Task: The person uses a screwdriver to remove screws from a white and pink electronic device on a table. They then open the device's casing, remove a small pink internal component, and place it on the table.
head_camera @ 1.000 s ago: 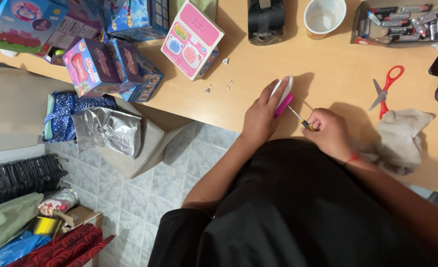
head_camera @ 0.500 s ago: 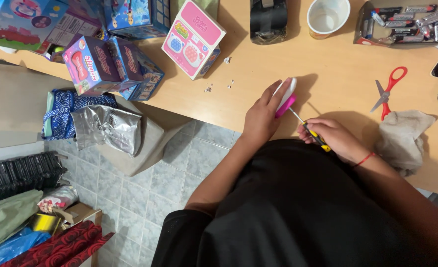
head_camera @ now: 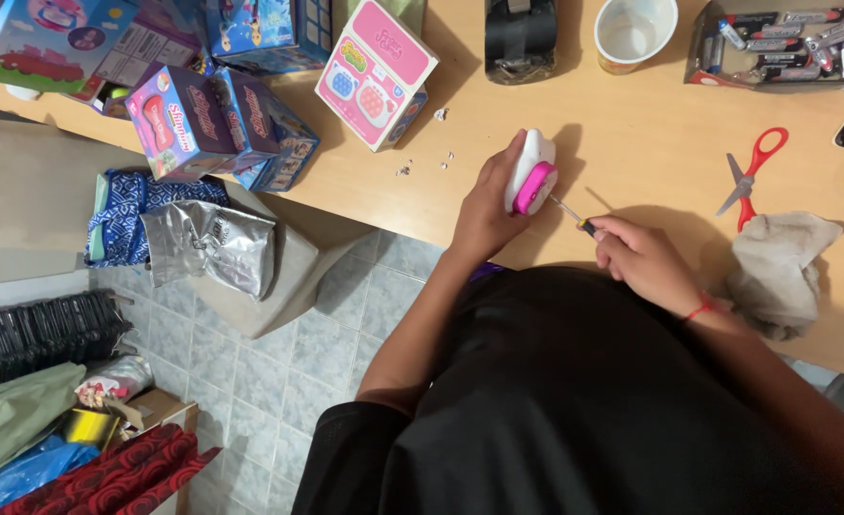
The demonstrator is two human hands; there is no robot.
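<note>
One screwdriver [head_camera: 575, 216], tip toward toy [head_camera: 531, 174]

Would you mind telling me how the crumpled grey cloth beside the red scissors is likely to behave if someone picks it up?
The grey cloth lies in soft, rumpled folds on the wooden table, so it would probably droop and change shape when lifted. It looks thin, so likely light. It seems unlikely to roll or break, though a corner lies close to the red-handled scissors and might drag them.

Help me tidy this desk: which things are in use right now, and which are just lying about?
In use: white and pink toy in left hand; small screwdriver in right hand.

Lying about: red scissors, grey cloth, paper cup, battery tray, pink box.
</note>
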